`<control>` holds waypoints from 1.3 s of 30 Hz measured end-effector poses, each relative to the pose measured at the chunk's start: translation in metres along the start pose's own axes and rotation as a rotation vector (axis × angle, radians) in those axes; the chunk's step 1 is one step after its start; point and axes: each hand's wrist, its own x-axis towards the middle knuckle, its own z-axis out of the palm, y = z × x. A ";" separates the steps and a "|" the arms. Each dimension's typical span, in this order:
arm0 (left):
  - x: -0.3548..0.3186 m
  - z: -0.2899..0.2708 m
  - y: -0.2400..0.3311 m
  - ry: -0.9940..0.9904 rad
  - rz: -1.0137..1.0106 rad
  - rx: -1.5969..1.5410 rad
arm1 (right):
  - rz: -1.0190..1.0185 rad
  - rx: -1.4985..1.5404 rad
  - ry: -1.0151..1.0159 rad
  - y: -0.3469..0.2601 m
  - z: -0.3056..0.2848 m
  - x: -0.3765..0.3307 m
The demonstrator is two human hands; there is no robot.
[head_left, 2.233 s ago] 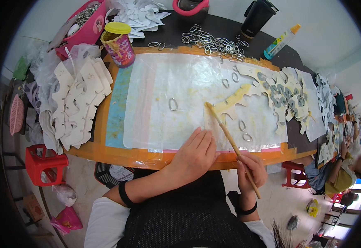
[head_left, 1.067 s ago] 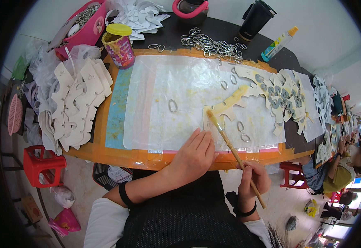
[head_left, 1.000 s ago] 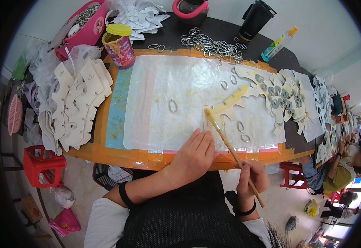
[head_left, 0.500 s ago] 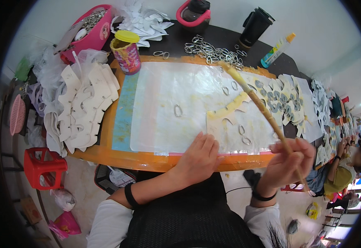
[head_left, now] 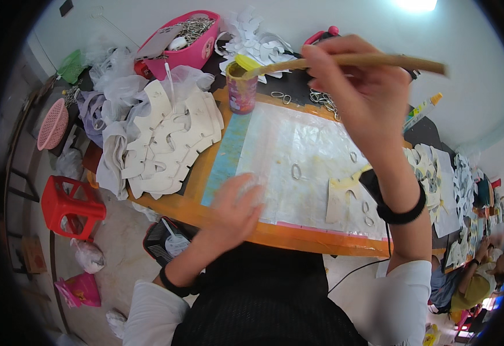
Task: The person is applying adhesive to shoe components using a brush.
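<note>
2 hands work over an orange table [head_left: 229, 222] covered by a wrinkled plastic sheet [head_left: 298, 150], likely there to catch glue. Stacked white cutouts [head_left: 168, 138] wait at its left side, a red stool [head_left: 67, 202] below on the floor. Left hand [head_left: 237, 205] lies flat, fingers loose, pinning the sheet. Right hand [head_left: 358, 86] grips a wooden brush [head_left: 344, 60] — its tip dipped at the glue cup [head_left: 241, 89].
</note>
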 end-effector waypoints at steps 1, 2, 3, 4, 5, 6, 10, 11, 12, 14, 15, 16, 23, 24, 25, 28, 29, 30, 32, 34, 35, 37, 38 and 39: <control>-0.003 -0.012 -0.010 0.016 -0.056 0.067 | -0.022 -0.079 -0.050 0.002 0.007 0.005; -0.006 -0.024 -0.020 0.032 -0.111 0.132 | -0.044 -0.159 -0.100 0.005 0.014 0.010; -0.011 -0.035 -0.029 0.078 -0.162 0.150 | -0.093 -0.176 -0.117 0.011 0.025 0.013; -0.014 -0.043 -0.037 0.118 -0.207 0.158 | -0.135 -0.203 -0.133 0.020 0.035 0.015; -0.017 -0.050 -0.045 0.128 -0.242 0.190 | -0.176 -0.232 -0.148 0.029 0.043 0.016; -0.023 -0.057 -0.054 0.140 -0.285 0.227 | -0.179 -0.226 -0.152 0.038 0.054 0.016; -0.027 -0.079 -0.067 0.119 -0.349 0.410 | -0.148 -0.196 -0.116 0.055 0.067 0.018; -0.030 -0.082 -0.070 0.105 -0.343 0.391 | -0.113 -0.165 -0.067 0.053 0.061 0.016; -0.032 -0.085 -0.073 0.083 -0.346 0.381 | -0.079 -0.130 -0.024 0.047 0.056 0.015; -0.033 -0.089 -0.074 0.036 -0.358 0.352 | 0.025 -0.079 0.050 0.033 0.038 0.015; -0.031 -0.089 -0.073 0.062 -0.323 0.353 | 0.094 0.009 0.100 0.033 0.030 0.013; -0.028 -0.088 -0.070 0.087 -0.288 0.354 | 0.163 0.097 0.149 0.033 0.022 0.011; -0.011 -0.072 -0.055 0.182 -0.073 0.440 | 0.569 0.386 0.170 0.051 -0.057 -0.034; -0.008 -0.067 -0.048 0.184 -0.020 0.418 | 0.615 0.475 0.185 0.051 -0.069 -0.044; -0.007 -0.059 -0.041 0.187 0.025 0.397 | 0.664 0.565 0.194 0.051 -0.076 -0.054; -0.003 -0.034 -0.014 0.074 0.107 0.284 | 0.748 0.665 0.292 0.041 -0.098 -0.085; -0.003 -0.027 -0.005 0.017 0.124 0.239 | 0.756 0.671 0.313 0.037 -0.100 -0.095; -0.004 -0.020 0.003 -0.013 0.137 0.203 | 0.763 0.682 0.337 0.033 -0.102 -0.105; -0.008 -0.007 0.013 -0.073 0.160 0.135 | 0.777 0.666 0.360 0.027 -0.105 -0.119; -0.008 0.002 0.017 -0.187 0.176 0.093 | 0.792 0.603 0.368 0.022 -0.107 -0.131; -0.009 0.004 0.018 -0.244 0.181 0.074 | 0.771 0.702 0.316 0.024 -0.112 -0.140; -0.005 0.002 0.023 -0.295 0.123 0.069 | 0.815 0.599 0.288 0.019 -0.109 -0.152; -0.003 0.000 0.025 -0.320 0.093 0.068 | 0.836 0.549 0.272 0.017 -0.107 -0.156; -0.002 -0.003 0.026 -0.317 0.073 0.022 | 0.813 0.549 0.225 0.018 -0.106 -0.162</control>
